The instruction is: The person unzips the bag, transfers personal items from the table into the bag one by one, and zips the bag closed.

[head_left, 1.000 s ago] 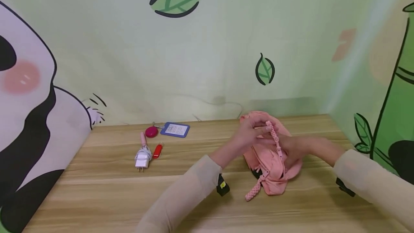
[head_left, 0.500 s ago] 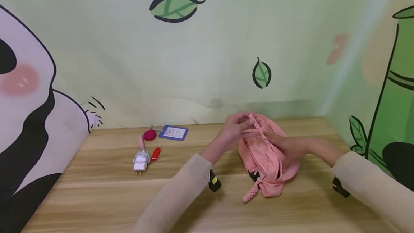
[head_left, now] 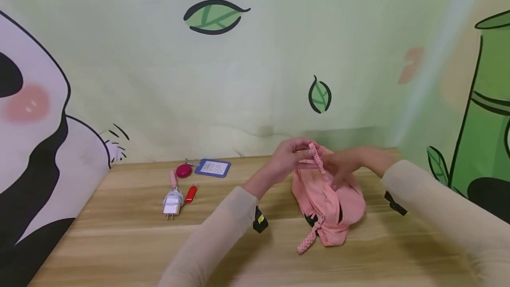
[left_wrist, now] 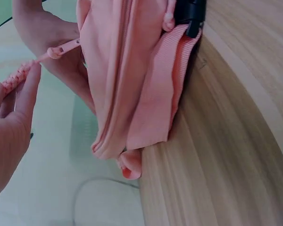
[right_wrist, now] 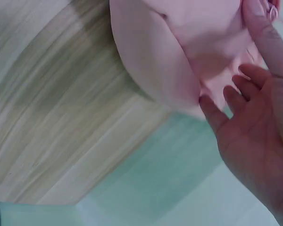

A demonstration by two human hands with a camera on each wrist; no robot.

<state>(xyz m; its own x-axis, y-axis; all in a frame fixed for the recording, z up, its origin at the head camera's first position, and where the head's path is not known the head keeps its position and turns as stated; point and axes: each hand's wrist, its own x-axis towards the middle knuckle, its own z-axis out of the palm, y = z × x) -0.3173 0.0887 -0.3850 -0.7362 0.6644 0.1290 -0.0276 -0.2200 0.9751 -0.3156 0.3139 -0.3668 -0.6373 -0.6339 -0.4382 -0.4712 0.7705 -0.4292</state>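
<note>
A pink zippered bag lies on the wooden table, right of centre. My left hand pinches a braided pink zipper pull above the bag. In the left wrist view the zipper pull's cord runs taut to a small pink tab at the bag's upper side. My right hand grips the bag's far top part, thumb on one side and curled fingers against the cloth. A second braided pull dangles at the bag's near end. Webbing and a black buckle show underneath.
At the left of the table lie a white charger with its cable wound round it, a small red item, a round dark-pink case and a blue card holder. A printed cloth wall rises behind the table.
My right hand has shifted from the bag's right side up and back to its far top. My left hand keeps its pinch on the braided pull, which has moved slightly left.
</note>
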